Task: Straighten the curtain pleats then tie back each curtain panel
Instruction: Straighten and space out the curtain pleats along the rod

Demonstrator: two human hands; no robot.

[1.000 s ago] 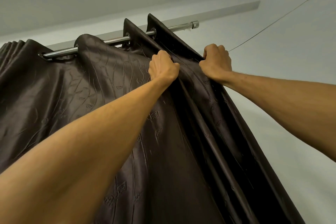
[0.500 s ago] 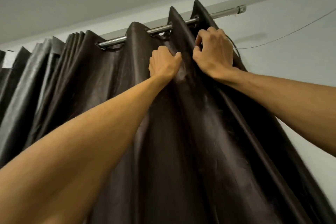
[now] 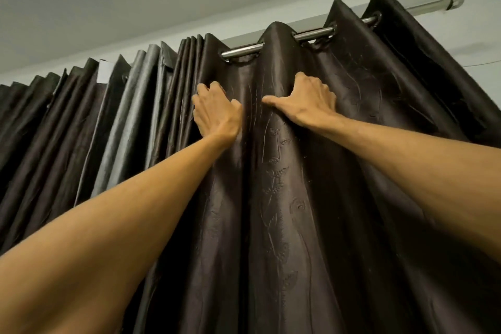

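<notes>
The dark brown curtain (image 3: 284, 198) is hung from the metal rod (image 3: 241, 50) just above the hands. The pleat (image 3: 267, 57) between them is gripped from both sides, left hand (image 3: 217, 114) and right hand (image 3: 303, 100) curled into the fabric. Tighter folds (image 3: 130, 122) are bunched beyond the left hand

Light is dim and even. A soft sheen runs down the curtain (image 3: 284, 198) below the right hand (image 3: 306, 100); deep shadow lies right of it. The rod (image 3: 241, 50) above the left hand (image 3: 217, 114) glints. That hand's thumb edge is blurred. Wide-angle stretch swells the lower corners.
</notes>
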